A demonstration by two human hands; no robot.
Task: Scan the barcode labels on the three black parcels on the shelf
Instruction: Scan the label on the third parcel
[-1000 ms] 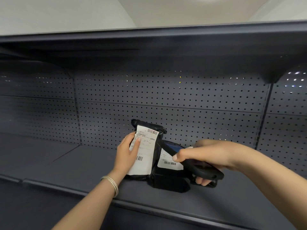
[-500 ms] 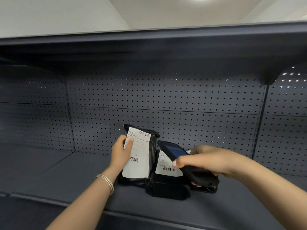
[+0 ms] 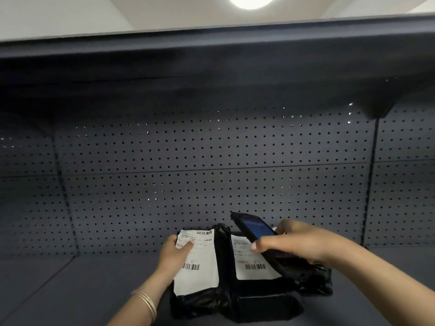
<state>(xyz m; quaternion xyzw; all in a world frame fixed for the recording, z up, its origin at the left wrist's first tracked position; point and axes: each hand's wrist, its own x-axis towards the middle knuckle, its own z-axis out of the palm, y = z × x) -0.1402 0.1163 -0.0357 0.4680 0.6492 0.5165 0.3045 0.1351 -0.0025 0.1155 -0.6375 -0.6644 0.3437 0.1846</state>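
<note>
Black parcels stand together on the dark shelf (image 3: 82, 290). My left hand (image 3: 175, 252) holds the left parcel (image 3: 200, 300) upright by the top left corner of its white barcode label (image 3: 197, 260). Beside it on the right stands the middle parcel (image 3: 263, 300) with its own white label (image 3: 253, 262). A third black parcel (image 3: 317, 281) lies behind my right wrist, mostly hidden. My right hand (image 3: 299, 241) grips a black handheld scanner (image 3: 255, 229), tilted over the middle parcel's label, its screen facing up.
A perforated dark back panel (image 3: 211, 172) rises behind the parcels. An upper shelf (image 3: 211, 55) overhangs close above. Bare shelf surface extends to the left and right of the parcels. A ceiling light (image 3: 251, 0) shines at the top.
The camera has tilted upward, so parcels and hands sit lower in view. The scanner's front end has lifted higher above the middle label. My left hand still holds the left parcel.
</note>
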